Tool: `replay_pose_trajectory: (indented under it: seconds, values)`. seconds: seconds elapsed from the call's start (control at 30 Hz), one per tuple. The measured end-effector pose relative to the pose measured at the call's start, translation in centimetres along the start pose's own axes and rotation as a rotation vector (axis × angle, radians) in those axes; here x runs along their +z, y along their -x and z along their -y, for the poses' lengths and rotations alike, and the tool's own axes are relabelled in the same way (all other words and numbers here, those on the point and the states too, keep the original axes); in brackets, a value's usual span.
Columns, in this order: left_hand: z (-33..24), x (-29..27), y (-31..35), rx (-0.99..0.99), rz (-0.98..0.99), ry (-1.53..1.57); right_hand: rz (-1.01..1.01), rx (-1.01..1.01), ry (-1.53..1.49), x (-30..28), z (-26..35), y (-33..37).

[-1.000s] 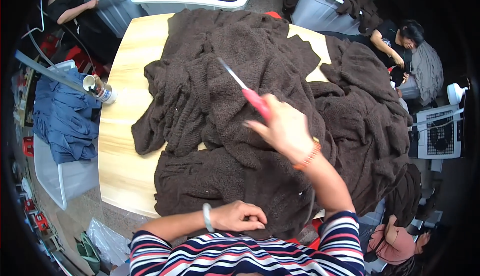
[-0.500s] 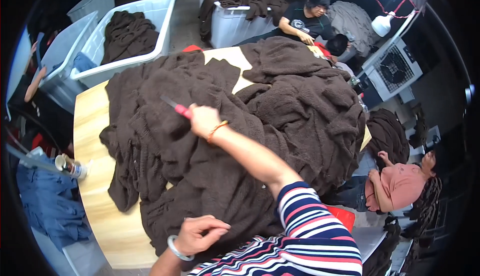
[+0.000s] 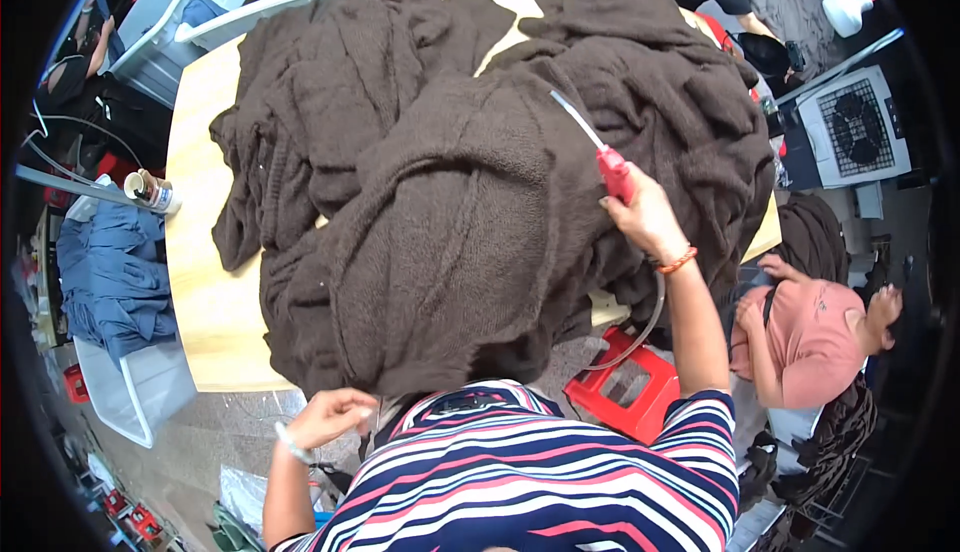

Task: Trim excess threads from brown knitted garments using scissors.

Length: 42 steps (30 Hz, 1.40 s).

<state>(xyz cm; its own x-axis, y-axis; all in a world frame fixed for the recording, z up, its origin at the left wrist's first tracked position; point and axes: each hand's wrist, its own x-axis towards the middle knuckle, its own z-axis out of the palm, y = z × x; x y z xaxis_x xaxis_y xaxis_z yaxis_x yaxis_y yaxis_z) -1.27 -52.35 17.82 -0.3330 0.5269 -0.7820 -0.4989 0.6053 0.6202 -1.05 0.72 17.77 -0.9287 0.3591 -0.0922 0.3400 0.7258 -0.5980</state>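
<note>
My right hand [image 3: 640, 214] is closed around the red handle of an air blow gun [image 3: 617, 174]. Its thin metal nozzle points up and left over the brown cloth, and a thin hose hangs down from below the wrist. A dark brown knit garment [image 3: 445, 242] lies spread and slightly puffed up on the table in front of me, its near edge by my body. At its lower left edge, my left hand [image 3: 330, 418] is held with fingers loosely bent and apart, nothing visible in them. More brown knitwear [image 3: 690, 132] is heaped to the right and far left.
The wooden table [image 3: 215, 342] shows at its left edge, where a small jar [image 3: 150, 192] stands. A red stool [image 3: 630, 387] is beside me on the right. Blue cloth [image 3: 115, 272] fills a bin at left. A person in pink [image 3: 810, 337] sits at right; others work farther off.
My right hand with the blow gun has swung from the left over the pile to the right. My left hand has moved left, off the cloth. The garment's near part is now spread; the view tilted down.
</note>
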Motion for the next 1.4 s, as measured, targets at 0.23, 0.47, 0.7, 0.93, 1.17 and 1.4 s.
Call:
replay_pose_trajectory:
  seconds: [0.23,0.47,0.7,0.93,1.17,1.4]
  values:
    - [-9.6,10.0,-1.6,0.945,-0.603,-0.955,-0.048,0.059,-0.051,1.2,-3.9,3.5]
    - [-7.0,16.2,-15.1,0.670,-0.405,-0.375,-0.126,-0.126,-0.065,0.2,0.4,2.8]
    - [-9.7,15.0,-22.8,0.825,-0.354,-0.380,-0.113,-0.110,0.059,0.9,-1.0,2.6]
    - [-9.5,13.8,-24.1,0.519,-0.097,0.308,0.022,0.027,0.173,-0.1,-3.8,7.9]
    - [-8.8,13.3,-23.8,0.484,-0.072,0.362,0.484,0.035,0.314,-1.1,1.0,17.1]
    - [-7.3,14.4,-24.7,0.580,-0.057,0.206,0.328,0.085,0.352,-1.0,1.4,17.8]
